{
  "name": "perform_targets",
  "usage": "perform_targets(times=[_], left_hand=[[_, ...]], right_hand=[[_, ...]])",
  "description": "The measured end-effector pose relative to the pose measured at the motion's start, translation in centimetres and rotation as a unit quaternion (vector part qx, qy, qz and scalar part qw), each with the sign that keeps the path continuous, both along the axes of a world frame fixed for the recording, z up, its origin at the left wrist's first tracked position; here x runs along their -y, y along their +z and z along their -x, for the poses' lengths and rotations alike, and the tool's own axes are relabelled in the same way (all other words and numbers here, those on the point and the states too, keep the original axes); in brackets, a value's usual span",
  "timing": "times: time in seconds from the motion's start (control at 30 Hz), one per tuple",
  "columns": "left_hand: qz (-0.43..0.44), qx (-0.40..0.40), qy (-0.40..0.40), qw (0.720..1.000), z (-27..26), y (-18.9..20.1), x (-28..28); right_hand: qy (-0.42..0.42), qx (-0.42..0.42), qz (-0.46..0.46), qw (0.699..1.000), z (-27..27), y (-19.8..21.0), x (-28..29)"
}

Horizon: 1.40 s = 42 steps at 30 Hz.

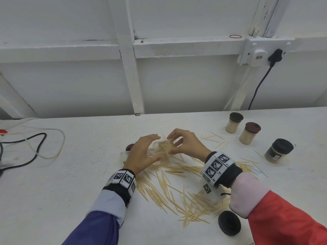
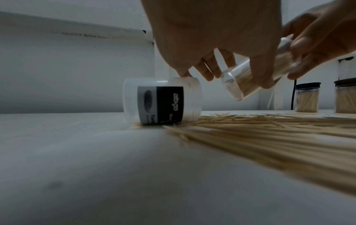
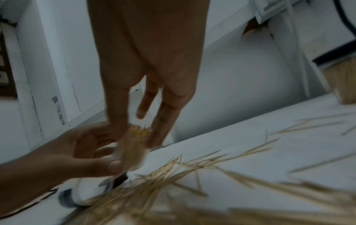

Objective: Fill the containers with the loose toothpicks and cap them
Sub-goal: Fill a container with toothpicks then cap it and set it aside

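A clear container [image 1: 162,147] packed with toothpicks hangs tilted just above the table, its open mouth toward my right hand. My left hand [image 1: 154,147] holds its lower part between thumb [image 2: 265,71] and fingers. My right hand [image 1: 172,145] curls round its upper end, fingers [image 3: 165,115] at the toothpick tips. Loose toothpicks [image 1: 177,188] lie scattered across the white table below and in front of both wrists. An empty labelled container [image 2: 161,103] lies on its side beside my left hand. A black lid [image 1: 229,223] rests near my right forearm, and a dark red lid [image 1: 129,147] sits left of my left hand.
Two capped, filled containers [image 1: 234,123] [image 1: 249,136] and a black-capped jar [image 1: 278,151] stand at the right rear of the table. Cables [image 1: 31,147] lie at the far left. A white wall with a socket [image 1: 258,56] closes off the back.
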<state>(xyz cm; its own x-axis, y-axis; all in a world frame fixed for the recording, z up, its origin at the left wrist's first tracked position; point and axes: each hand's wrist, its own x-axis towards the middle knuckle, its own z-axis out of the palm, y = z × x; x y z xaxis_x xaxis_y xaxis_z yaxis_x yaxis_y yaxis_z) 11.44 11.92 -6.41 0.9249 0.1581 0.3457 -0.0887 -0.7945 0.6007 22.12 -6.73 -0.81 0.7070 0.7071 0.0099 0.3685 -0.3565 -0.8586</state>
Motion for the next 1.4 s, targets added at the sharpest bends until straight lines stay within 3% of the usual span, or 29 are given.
perform_targets(times=[0.3, 0.47, 0.53, 0.67, 0.8, 0.87, 1.03, 1.23, 1.4], left_hand=[[-0.029, 0.023, -0.026, 0.999, -0.1, 0.0, -0.2], [-0.045, 0.022, -0.028, 0.998, -0.1, -0.1, -0.2], [-0.040, 0.017, -0.018, 0.999, -0.1, -0.1, -0.2], [-0.026, 0.016, -0.004, 1.000, -0.1, -0.1, -0.2], [-0.015, 0.006, 0.004, 1.000, -0.1, 0.1, 0.0], [-0.011, 0.001, 0.010, 1.000, -0.1, 0.2, 0.1], [-0.008, -0.006, 0.009, 1.000, 0.1, 0.2, 0.1], [-0.001, -0.010, 0.017, 1.000, 0.1, 0.5, 0.3], [-0.004, -0.013, 0.022, 1.000, 0.2, 0.7, 0.3]], right_hand=[[0.041, -0.034, -0.001, 0.999, 0.4, 0.0, -0.1], [0.070, -0.135, -0.007, 0.988, -0.2, 0.3, 0.2], [0.058, -0.137, 0.036, 0.988, -1.5, 0.4, 0.9], [-0.116, -0.060, 0.152, 0.980, -6.2, -0.7, 3.2], [-0.167, 0.009, 0.391, 0.905, -10.0, -3.2, 5.8], [-0.154, 0.045, 0.443, 0.882, -10.5, -4.1, 6.5], [-0.130, 0.133, 0.398, 0.898, -10.5, -4.2, 6.4], [-0.069, 0.155, 0.325, 0.930, -8.1, -3.7, 4.4], [0.008, 0.186, 0.287, 0.940, -5.6, -3.5, 2.7]])
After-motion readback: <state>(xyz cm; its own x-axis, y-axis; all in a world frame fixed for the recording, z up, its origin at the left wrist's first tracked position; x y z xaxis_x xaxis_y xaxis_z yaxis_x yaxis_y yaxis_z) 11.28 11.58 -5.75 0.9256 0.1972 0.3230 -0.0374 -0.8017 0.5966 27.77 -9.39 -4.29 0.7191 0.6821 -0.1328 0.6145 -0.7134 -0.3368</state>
